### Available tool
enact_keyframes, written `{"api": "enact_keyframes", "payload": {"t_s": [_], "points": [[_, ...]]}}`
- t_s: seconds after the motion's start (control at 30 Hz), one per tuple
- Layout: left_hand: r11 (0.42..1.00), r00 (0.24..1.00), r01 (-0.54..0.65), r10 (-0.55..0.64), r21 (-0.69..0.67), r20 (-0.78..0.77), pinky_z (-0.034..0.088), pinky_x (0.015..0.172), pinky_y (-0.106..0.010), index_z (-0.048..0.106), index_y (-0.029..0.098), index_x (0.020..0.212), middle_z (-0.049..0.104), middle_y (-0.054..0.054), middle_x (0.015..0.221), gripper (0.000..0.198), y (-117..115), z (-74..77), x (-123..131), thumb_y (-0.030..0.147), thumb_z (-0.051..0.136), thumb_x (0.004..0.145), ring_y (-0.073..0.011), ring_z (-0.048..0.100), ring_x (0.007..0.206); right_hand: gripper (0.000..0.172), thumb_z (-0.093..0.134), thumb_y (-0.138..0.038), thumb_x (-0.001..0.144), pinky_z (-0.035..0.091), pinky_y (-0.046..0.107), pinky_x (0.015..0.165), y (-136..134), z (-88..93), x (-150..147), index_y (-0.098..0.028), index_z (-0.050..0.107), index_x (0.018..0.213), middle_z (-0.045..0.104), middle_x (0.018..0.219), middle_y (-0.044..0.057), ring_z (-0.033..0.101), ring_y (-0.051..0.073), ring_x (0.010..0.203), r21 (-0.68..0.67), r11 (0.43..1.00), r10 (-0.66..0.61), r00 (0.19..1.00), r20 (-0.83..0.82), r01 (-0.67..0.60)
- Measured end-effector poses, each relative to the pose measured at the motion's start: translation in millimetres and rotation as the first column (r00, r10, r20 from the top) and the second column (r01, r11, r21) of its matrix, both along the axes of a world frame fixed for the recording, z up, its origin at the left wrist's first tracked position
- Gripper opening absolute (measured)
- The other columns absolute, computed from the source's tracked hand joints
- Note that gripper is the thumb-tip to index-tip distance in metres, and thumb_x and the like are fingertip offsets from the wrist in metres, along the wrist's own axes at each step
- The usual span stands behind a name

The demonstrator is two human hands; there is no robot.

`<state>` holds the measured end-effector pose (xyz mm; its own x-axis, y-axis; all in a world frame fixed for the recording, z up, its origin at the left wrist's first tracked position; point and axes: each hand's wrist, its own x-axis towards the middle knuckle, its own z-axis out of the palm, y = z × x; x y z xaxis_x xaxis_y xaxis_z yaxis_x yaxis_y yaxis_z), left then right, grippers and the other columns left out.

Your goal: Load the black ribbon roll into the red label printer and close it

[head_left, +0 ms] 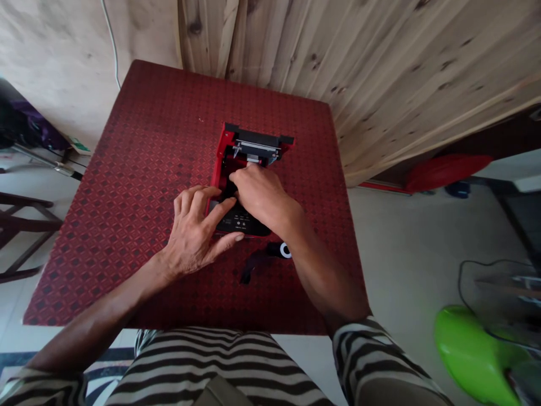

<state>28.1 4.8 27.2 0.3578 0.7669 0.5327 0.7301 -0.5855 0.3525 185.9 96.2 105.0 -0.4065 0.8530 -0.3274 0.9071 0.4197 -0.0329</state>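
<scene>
A small red-and-black machine that looks like a label printer (243,223) stands on the table with its lid (258,144) raised toward the wall. My left hand (195,225) rests over its left front edge, fingers spread and thumb stretched along the front panel. Inside the printer's open body is my right hand (262,194), its fingers curled downward; what they grip, if anything, is hidden. Just in front of the printer lies a dark roll (276,250) with a white ring at its end, and a loose black strip trails left from it.
The table (127,186) has a red patterned cover and stands against a wood-plank wall (359,62). A dark wooden stool (25,231) is at the left. On the floor to the right are a bright green object (469,349) and a dark cable.
</scene>
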Motion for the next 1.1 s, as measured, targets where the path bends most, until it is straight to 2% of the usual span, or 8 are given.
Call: {"api": "enact_keyframes", "payload": {"t_s": [0.17, 0.37, 0.5, 0.63, 0.8, 0.87, 1.0, 1.1], "points": [[0.999, 1.0, 0.007, -0.006, -0.038, 0.018, 0.042, 0.111, -0.056, 0.059, 0.02, 0.146, 0.057, -0.02, 0.142, 0.06, 0, -0.3, 1, 0.064, 0.054, 0.105, -0.0366, 0.049, 0.135, 0.031, 0.053, -0.001, 0.1, 0.059, 0.045, 0.096, -4, -8.1, 19, -0.009, 0.078, 0.116, 0.08, 0.117, 0.02, 0.076, 0.033, 0.112, 0.081, 0.996, 0.06, 0.984, -0.167, -0.047], [0.998, 0.999, 0.043, -0.041, -0.039, 0.032, 0.041, 0.114, -0.056, 0.058, 0.018, 0.146, 0.056, -0.021, 0.144, 0.063, 1, -3.2, -1, 0.065, 0.055, 0.104, -0.0369, 0.05, 0.137, 0.02, 0.07, -0.022, 0.102, 0.057, 0.043, 0.105, -41, -4.1, 56, -0.017, 0.077, 0.12, 0.082, 0.118, 0.01, 0.074, 0.026, 0.111, 0.188, 0.971, 0.227, 0.806, -0.547, -0.146], [0.99, 0.99, 0.112, -0.104, -0.087, 0.099, 0.043, 0.113, -0.054, 0.06, 0.019, 0.142, 0.06, -0.017, 0.139, 0.06, -1, 4.5, -8, 0.066, 0.052, 0.105, -0.0346, 0.054, 0.133, 0.016, 0.071, -0.023, 0.102, 0.057, 0.041, 0.099, -56, -18.8, 60, -0.016, 0.078, 0.115, 0.082, 0.108, 0.009, 0.073, 0.024, 0.102, 0.26, 0.964, 0.211, 0.747, -0.63, -0.052], [0.985, 0.974, 0.134, -0.112, -0.106, 0.197, 0.048, 0.11, -0.05, 0.057, 0.025, 0.149, 0.063, -0.013, 0.136, 0.056, 20, 30.7, -18, 0.062, 0.049, 0.107, -0.0295, 0.06, 0.127, 0.018, 0.061, -0.016, 0.106, 0.057, 0.04, 0.094, -61, -30.8, 58, -0.017, 0.079, 0.106, 0.081, 0.102, 0.008, 0.071, 0.023, 0.096, 0.356, 0.935, 0.248, 0.737, -0.629, -0.01], [0.996, 0.987, 0.064, -0.071, 0.055, 0.141, 0.033, 0.129, -0.053, 0.039, 0.023, 0.164, 0.047, -0.015, 0.164, 0.07, 92, 61.8, -18, 0.064, 0.047, 0.108, -0.0319, 0.04, 0.155, 0.027, 0.055, -0.008, 0.105, 0.057, 0.038, 0.087, -72, -32.3, 58, -0.02, 0.08, 0.105, 0.075, 0.102, 0.008, 0.063, 0.022, 0.095, 0.482, 0.874, 0.269, 0.756, -0.596, 0.068], [0.989, 0.984, 0.145, -0.141, -0.031, 0.111, 0.041, 0.122, -0.051, 0.037, 0.019, 0.165, 0.059, -0.017, 0.151, 0.075, 112, 66.3, -13, 0.069, 0.039, 0.108, -0.0304, 0.054, 0.143, 0.026, 0.057, -0.009, 0.105, 0.057, 0.037, 0.084, -77, -33.6, 58, -0.021, 0.08, 0.108, 0.073, 0.099, 0.008, 0.061, 0.021, 0.093, 0.531, 0.841, 0.274, 0.76, -0.589, 0.107], [0.978, 0.982, 0.178, -0.17, -0.107, 0.076, 0.053, 0.095, -0.043, 0.062, 0.02, 0.146, 0.071, -0.011, 0.113, 0.064, 104, 64.1, -8, 0.066, 0.032, 0.111, -0.0254, 0.068, 0.105, 0.025, 0.058, -0.01, 0.104, 0.057, 0.036, 0.08, -84, -39.4, 59, -0.019, 0.079, 0.114, 0.073, 0.093, 0.006, 0.06, 0.02, 0.087, 0.583, 0.804, 0.29, 0.779, -0.556, 0.117], [0.967, 0.973, 0.225, -0.217, -0.119, 0.074, 0.051, 0.092, -0.044, 0.074, 0.026, 0.129, 0.071, -0.008, 0.113, 0.051, 77, 54.0, -12, 0.057, 0.036, 0.113, -0.0233, 0.066, 0.101, 0.027, 0.057, -0.01, 0.105, 0.057, 0.037, 0.082, -88, -43.9, 61, -0.021, 0.078, 0.115, 0.076, 0.095, 0.006, 0.063, 0.021, 0.088, 0.591, 0.803, 0.307, 0.798, -0.519, 0.076]]}}
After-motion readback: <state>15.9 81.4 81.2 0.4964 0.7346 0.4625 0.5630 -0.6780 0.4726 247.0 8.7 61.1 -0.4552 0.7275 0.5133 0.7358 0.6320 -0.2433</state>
